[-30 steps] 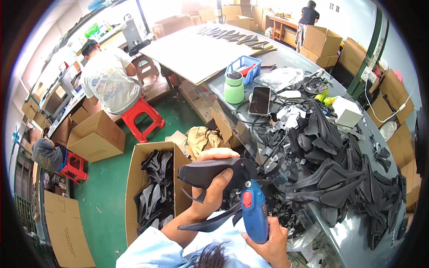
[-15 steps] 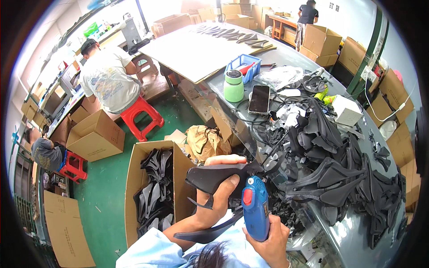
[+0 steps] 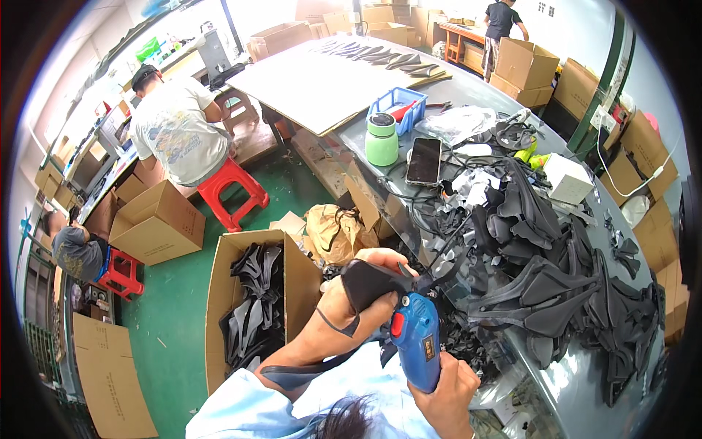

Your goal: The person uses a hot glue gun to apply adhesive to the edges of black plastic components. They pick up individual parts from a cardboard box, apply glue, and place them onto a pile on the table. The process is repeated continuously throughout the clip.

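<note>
Above one open carton [image 3: 252, 307], two hands hold one black piece [image 3: 373, 282], one blue tool [image 3: 418, 350].

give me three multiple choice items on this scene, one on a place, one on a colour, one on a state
1. Where is the open cardboard box of black pieces?
A. on the floor left of the person
B. on the table
C. on the red stool

2. What colour is the power tool?
A. green
B. blue with a red trigger
C. yellow

3. What is the left hand doing?
A. resting flat and empty
B. holding the phone
C. gripping a black shaped piece

Key: 1 A, it stands on the green floor. 2 B, the body held by the right hand is blue. 3 C, fingers wrap the piece.
</note>
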A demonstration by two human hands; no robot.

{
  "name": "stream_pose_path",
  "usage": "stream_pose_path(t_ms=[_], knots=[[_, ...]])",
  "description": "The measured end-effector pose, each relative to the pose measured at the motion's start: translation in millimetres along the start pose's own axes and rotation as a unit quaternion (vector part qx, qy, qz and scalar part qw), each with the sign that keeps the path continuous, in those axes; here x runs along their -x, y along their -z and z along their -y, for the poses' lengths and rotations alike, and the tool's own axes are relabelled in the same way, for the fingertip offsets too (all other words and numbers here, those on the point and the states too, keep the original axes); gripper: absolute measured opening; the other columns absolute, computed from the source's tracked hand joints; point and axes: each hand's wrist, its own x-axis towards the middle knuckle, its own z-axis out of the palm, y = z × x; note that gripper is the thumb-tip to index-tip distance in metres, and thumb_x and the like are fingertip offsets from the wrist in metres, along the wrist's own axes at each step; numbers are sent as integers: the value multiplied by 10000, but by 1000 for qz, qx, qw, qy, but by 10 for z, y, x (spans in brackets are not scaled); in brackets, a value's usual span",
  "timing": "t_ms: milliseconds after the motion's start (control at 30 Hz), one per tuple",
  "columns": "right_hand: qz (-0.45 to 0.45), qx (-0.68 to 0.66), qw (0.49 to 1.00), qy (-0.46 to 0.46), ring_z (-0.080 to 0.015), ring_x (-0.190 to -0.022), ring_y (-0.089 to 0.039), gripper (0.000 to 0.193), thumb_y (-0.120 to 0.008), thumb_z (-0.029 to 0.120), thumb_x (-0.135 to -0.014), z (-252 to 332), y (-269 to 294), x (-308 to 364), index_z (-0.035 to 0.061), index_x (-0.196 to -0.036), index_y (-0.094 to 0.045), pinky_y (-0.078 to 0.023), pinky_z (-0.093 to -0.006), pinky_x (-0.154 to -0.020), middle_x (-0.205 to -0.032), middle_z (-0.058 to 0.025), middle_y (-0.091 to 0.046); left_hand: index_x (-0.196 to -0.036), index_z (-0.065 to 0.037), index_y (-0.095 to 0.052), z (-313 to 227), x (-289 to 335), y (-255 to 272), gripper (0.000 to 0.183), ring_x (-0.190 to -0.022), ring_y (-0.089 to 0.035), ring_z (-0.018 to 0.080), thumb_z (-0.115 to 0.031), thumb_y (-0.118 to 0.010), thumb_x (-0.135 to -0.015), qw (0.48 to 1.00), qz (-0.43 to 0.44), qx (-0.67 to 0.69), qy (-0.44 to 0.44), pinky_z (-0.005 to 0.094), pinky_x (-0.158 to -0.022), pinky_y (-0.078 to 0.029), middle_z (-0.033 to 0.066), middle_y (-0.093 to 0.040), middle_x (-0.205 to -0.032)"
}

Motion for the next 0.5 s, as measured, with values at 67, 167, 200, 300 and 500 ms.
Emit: stream_pose_path(t_ms=[67,167,200,300,500], knots=[[16,-25,1000,-6,-272,-493,-530,475,-781,144,-555,4,34,-2,-21,-905,-504,-423,-353,-501,-628,-104,-541,-1107,-12,-480,75,-55,67,340,-937,-573,147,53,-492,-773,998,63,0,-12,280,-820,-451,78,-582,-1003],[36,-69,997,-14,-268,-483,-519,469,-778,137,-548,15,68,-11,-12,-895,-501,-412,-351,-489,-609,-100,-529,-1100,-18,-486,121,-43,93,362,-961,-580,174,68,-491,-749,994,104,17,19,288,-838,-448,80,-587,-1000],[32,-82,996,-10,-267,-480,-514,467,-778,136,-545,24,65,-25,-9,-892,-501,-408,-351,-485,-603,-98,-526,-1095,-19,-489,127,-38,96,362,-962,-580,176,71,-492,-744,993,111,21,21,290,-840,-447,82,-587,-998],[34,-89,995,-2,-268,-470,-502,469,-781,140,-544,36,64,-44,-2,-891,-499,-400,-352,-476,-596,-95,-521,-1069,-15,-501,112,-80,116,358,-933,-581,190,77,-510,-724,988,156,-9,-2,302,-836,-447,99,-583,-985],[-1,-35,999,-27,-251,-546,-574,521,-813,207,-580,21,122,-94,4,-915,-470,-452,-337,-515,-654,-118,-571,-1223,-40,-377,315,-34,202,499,-883,-565,169,34,-546,-759,952,296,-61,38,284,-790,-444,79,-572,-938]])
